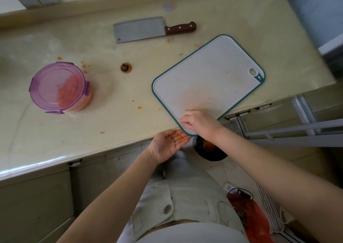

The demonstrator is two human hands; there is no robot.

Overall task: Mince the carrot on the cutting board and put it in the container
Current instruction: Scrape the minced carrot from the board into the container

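A white cutting board (207, 79) with a teal rim lies askew on the counter, its near corner jutting over the counter edge. My right hand (198, 122) rests on that corner with its fingers against the board surface. My left hand (169, 143) is cupped palm up just under the corner, with a few orange carrot bits (179, 137) lying on its fingers. A round container (59, 87) with a purple clip lid stands at the left, minced carrot inside. The cleaver (148, 29) lies flat at the back.
A carrot stub (126, 67) sits mid-counter. Loose carrot bits (138, 107) are scattered on the counter. Below the counter edge stand a dark bin (209, 150) and a red bag (254, 216) on the floor. Cabinet fronts run under the counter.
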